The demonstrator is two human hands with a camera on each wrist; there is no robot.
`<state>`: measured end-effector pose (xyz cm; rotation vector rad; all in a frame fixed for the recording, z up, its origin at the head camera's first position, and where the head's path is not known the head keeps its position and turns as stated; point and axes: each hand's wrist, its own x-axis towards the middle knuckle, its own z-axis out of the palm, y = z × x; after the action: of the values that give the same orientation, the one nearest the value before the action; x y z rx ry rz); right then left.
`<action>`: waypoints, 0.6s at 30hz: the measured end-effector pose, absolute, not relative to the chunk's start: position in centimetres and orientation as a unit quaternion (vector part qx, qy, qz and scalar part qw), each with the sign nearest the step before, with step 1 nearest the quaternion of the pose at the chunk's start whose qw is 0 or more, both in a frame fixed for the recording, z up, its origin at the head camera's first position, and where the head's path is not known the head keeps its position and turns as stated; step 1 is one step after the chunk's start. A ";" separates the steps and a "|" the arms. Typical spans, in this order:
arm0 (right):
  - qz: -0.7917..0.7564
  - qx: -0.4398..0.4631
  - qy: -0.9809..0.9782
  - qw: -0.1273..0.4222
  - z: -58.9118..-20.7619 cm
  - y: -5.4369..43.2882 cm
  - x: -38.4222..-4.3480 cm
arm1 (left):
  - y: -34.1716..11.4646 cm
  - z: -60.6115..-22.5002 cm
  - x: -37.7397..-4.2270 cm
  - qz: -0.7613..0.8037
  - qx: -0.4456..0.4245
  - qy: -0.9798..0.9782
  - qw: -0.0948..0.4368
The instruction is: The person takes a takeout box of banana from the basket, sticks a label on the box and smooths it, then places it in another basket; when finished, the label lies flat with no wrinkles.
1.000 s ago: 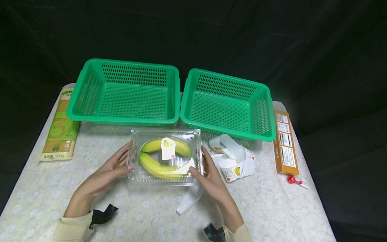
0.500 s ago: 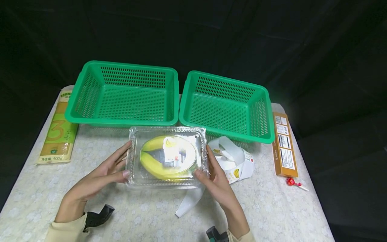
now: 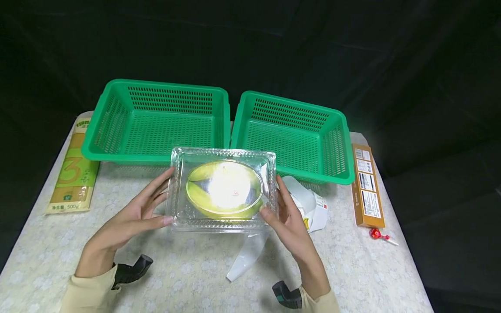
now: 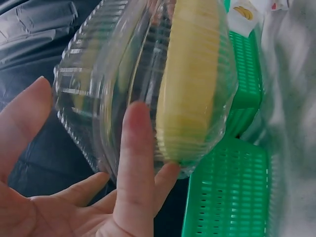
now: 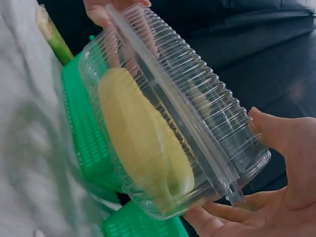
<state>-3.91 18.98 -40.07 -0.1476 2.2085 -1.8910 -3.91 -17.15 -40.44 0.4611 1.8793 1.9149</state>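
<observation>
A clear plastic clamshell box with bananas inside is held up above the table in both hands. Glare on the lid washes out the label seen through it. My left hand holds the left side, thumb at the near corner and fingers along the end wall. On the opposite side, my right hand grips the box with its thumb on the near right edge and fingers behind. The wrist views show the ribbed box walls and a banana against the bottom. A curled strip of banana-print labels lies behind my right hand.
Two green baskets stand side by side at the back, a left basket and a right basket. A noodle packet lies far left. On the right are an orange box and a red lollipop.
Both hands have lifted the clamshell box towards the head camera and shifted it slightly right. It now overlaps the baskets' front edges in view, and glare has spread over the label.
</observation>
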 end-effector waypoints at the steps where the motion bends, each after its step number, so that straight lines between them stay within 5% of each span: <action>1: -0.644 -0.049 0.755 0.112 -40.0 18.9 -4.0 | -17.1 -40.4 -4.1 0.686 0.166 0.678 0.205; 18: -0.643 -0.009 0.763 0.059 -39.0 18.2 -6.5 | -14.1 -39.3 -7.5 0.604 0.136 0.766 0.176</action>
<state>-6.50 18.20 -38.99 -0.0258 2.3121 -1.9492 -7.46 -14.13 -39.34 0.3865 2.1681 1.7097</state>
